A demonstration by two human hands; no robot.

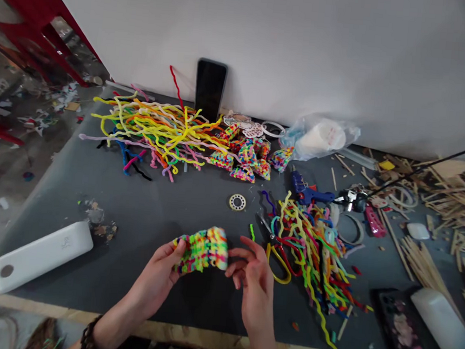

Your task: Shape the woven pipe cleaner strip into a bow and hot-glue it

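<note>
Both hands hold a small woven mat of multicoloured pipe cleaners just above the dark table. My left hand pinches its left edge. My right hand touches its right, curled-up edge with the fingertips. A large pile of loose pipe cleaners lies at the back left. Several finished woven pieces sit behind the mat. A second heap of cut pipe cleaners lies right of my right hand, with yellow-handled scissors at its edge.
A white power bank lies front left. A black phone leans on the wall. A blue glue gun, a small ring, a plastic bag, wooden sticks and a patterned phone case fill the right side.
</note>
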